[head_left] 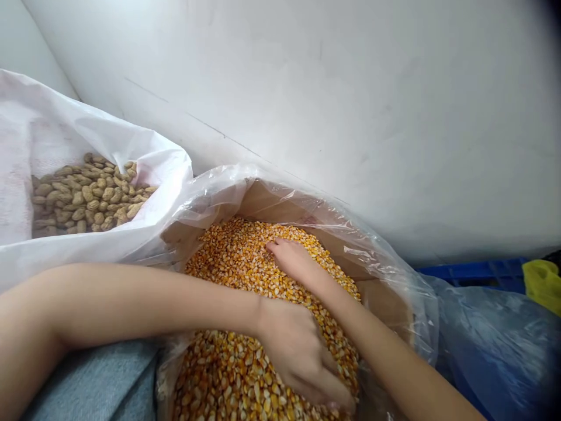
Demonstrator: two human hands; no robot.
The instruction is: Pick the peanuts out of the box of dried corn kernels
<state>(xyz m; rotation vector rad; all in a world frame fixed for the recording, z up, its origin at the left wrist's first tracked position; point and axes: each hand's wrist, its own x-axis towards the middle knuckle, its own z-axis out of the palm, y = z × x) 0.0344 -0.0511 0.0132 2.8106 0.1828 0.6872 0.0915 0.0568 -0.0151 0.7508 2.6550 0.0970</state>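
Observation:
Loose yellow corn kernels (236,251) fill a large sack lined with clear plastic (377,251). My left hand (302,351) reaches across from the left and bends down over the near right part of the corn. Its fingers are drawn together, with the tips low against the kernels and slightly blurred. Farther back, my right hand (291,257) rests on the corn, its forearm coming from the lower right. The fingers there are curled in, with thumb and fingertip at the kernels. Whatever either hand pinches is hidden or too small to make out.
To the left stands a white sack (170,169) holding unshelled peanuts (100,196). A pale wall (350,99) rises close behind both sacks. At the right are a blue crate (473,270), a bluish plastic bag (504,333) and a yellow bag (543,283).

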